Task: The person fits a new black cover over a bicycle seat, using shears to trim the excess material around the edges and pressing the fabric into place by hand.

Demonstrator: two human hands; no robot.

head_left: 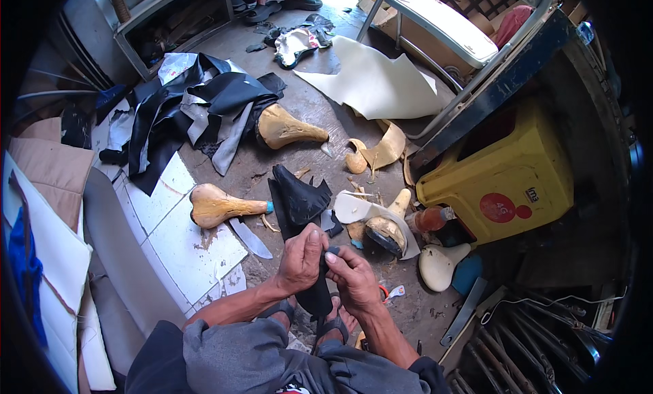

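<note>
Just above my knees, my left hand (301,258) and my right hand (355,276) are close together. Both pinch the upper end of a strip of black sheet material (315,297), which hangs down between my feet. Beyond them a black bicycle saddle (301,195) lies on the floor, on more black material. To its left a yellowish foam saddle (221,206) rests on white tiles, with a knife blade (251,240) beside it. Another foam saddle (287,127) lies farther off. Right of my hands is a saddle with a black edge (385,234), partly covered by pale sheet.
Black offcuts (221,98) are heaped at the far left. A cream sheet (374,78) spreads before a folding chair (445,28). At right are a yellow plastic stool (503,173) on its side, an orange-brown bottle (431,219), a pale saddle (439,266) and metal rods (524,346).
</note>
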